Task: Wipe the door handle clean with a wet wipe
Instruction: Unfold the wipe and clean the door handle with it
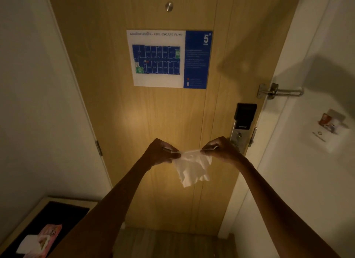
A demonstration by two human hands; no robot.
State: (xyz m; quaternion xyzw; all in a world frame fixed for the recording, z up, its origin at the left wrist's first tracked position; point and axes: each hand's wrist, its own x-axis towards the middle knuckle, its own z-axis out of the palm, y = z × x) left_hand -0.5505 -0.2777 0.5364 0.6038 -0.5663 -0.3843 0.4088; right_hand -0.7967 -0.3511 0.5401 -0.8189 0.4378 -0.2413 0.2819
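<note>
A white wet wipe (pixel 193 167) hangs crumpled in front of a wooden door (pixel 146 113), stretched by its top edge between both hands. My left hand (pixel 160 152) pinches its left corner and my right hand (pixel 221 147) pinches its right corner. The silver lock plate (pixel 238 132) with a black card reader sits on the door's right side, just behind my right hand. The door handle itself is hidden behind that hand.
A swing-bar door guard (pixel 278 91) is above the lock. A fire escape plan (pixel 169 58) is fixed mid-door, under a peephole (pixel 169 6). A pink wipes pack (pixel 40 242) lies on a low dark-topped bench at lower left. White walls flank the door.
</note>
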